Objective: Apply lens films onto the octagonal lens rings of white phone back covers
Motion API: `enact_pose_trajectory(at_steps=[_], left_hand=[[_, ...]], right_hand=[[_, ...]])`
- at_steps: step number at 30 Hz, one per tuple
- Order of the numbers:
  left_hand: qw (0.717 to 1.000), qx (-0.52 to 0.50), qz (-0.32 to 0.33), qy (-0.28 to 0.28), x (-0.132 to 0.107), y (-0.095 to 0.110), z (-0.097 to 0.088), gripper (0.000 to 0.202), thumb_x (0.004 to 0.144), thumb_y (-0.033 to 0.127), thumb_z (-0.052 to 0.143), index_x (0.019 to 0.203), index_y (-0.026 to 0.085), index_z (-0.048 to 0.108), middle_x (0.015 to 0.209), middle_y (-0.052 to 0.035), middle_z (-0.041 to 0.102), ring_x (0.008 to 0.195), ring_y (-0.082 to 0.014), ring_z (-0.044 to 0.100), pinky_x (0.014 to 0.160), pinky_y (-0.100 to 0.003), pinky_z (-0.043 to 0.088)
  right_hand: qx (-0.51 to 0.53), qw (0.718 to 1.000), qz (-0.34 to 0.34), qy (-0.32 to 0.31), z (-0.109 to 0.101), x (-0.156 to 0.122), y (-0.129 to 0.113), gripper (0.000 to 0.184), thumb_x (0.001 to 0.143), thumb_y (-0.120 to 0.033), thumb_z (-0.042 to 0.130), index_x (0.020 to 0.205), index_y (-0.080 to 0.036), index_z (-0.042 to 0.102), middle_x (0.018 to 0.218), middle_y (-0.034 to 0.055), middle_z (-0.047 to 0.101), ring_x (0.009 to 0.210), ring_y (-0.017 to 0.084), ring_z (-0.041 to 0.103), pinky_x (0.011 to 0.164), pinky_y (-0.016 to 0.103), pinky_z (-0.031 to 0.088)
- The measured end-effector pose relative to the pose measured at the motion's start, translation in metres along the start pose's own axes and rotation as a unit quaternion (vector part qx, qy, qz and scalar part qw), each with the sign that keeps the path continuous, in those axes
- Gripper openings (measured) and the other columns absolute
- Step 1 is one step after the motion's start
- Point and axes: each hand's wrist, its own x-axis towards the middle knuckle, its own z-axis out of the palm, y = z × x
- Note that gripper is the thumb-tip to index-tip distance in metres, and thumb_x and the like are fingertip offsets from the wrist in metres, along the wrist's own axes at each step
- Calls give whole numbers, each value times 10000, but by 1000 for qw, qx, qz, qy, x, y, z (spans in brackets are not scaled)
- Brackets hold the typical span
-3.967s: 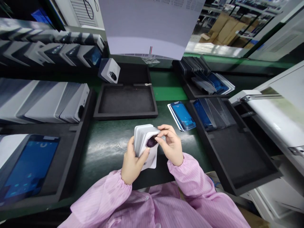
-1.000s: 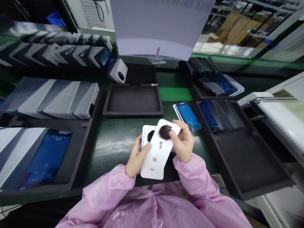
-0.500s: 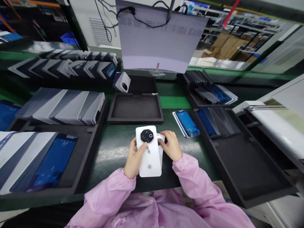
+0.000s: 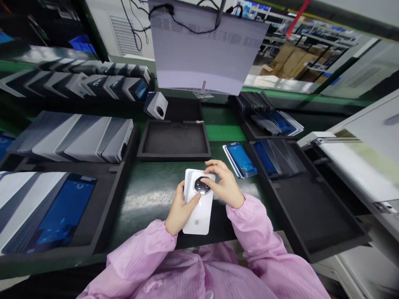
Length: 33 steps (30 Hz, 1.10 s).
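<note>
While left hand (image 4: 181, 210) clasps white panels (image 4: 199, 212), right hand (image 4: 226, 185) half-curled, thumb on dark disc (image 4: 198, 186); whether gripping, cannot tell.

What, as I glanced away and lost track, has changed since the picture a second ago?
The right hand, which held one white panel tilted out to the right, has moved left and now reaches over the dark camera ring. That panel no longer sticks out; its place now is unclear. The left hand still holds the stack of white panels; the blue-faced pieces beyond stayed put.
</note>
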Motion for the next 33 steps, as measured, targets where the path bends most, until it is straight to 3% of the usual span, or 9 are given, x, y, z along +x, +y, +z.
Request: enact_pose_trajectory(at_steps=[9, 20, 29, 33], left_hand=[[997, 51, 52, 0, -2, 0, -2, 526, 791, 304, 650, 1253, 238, 406, 1161, -67, 586, 1027, -219, 601, 883, -368, 481], [998, 45, 41, -1, -1, 1, -2, 536, 799, 317, 645, 1261, 234, 386, 1193, -70, 557, 1045, -219, 591, 879, -364, 493], [998, 56, 38, -5, 0, -5, -4, 539, 802, 314, 654, 1266, 244, 390, 1197, -74, 572, 1058, -230, 590, 884, -376, 489], [1000, 6, -6, -8, 3, -2, -3, 538, 776, 323, 681, 1230, 218, 412, 1197, -87, 571, 1067, -225, 585, 890, -369, 485]], right_hand=[[20, 996, 40, -78, -10, 9, -4, 107, 733, -170, 702, 799, -184, 618, 1116, 89, 619, 1039, 231, 586, 823, 391, 492], [5, 1000, 10, -13, -7, 4, 2, 130, 748, -216, 714, 839, -194, 623, 1171, 99, 578, 1097, 256, 556, 918, 450, 455], [46, 996, 46, -66, -7, 4, 7, 46, 770, -198, 678, 765, -188, 634, 1141, 94, 601, 1048, 242, 578, 853, 407, 478], [9, 1000, -20, -20, 1, 1, 5, 70, 792, -154, 642, 745, -181, 597, 1140, 105, 600, 1118, 258, 542, 944, 455, 437]])
